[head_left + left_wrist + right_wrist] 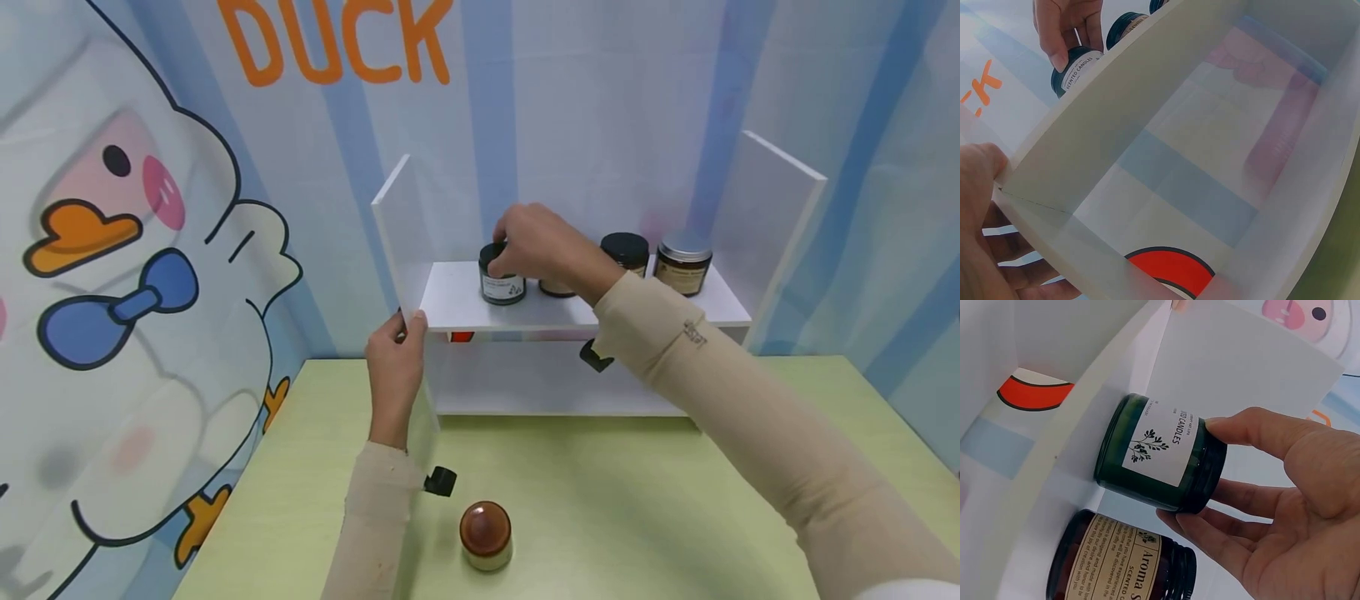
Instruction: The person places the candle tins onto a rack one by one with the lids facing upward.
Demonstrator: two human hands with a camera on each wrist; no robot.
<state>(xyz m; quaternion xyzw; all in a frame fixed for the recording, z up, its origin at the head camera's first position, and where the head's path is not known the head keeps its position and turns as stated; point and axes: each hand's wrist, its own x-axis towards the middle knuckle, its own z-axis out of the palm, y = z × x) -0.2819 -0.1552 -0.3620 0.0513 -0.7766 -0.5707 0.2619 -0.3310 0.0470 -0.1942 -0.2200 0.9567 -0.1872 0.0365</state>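
Observation:
My right hand [542, 242] holds a dark green candle jar [502, 289] by its black lid, thumb on one side and fingers on the other. In the right wrist view the jar's white label [1155, 444] shows a plant drawing and the word "candles". The jar stands on the upper board of a white shelf [457, 312], near its left side panel [401, 229]. With my left hand [395, 367] I grip that panel at its front edge, level with the board; the left wrist view shows the thumb above and the fingers spread along the outside.
Beside the held jar stands a brown candle jar [1113, 559], partly behind my right hand in the head view. Farther right are a black-lidded jar [625, 247] and a silver-lidded jar [682, 271]. A brown-topped jar [486, 533] stands on the table [600, 508] in front.

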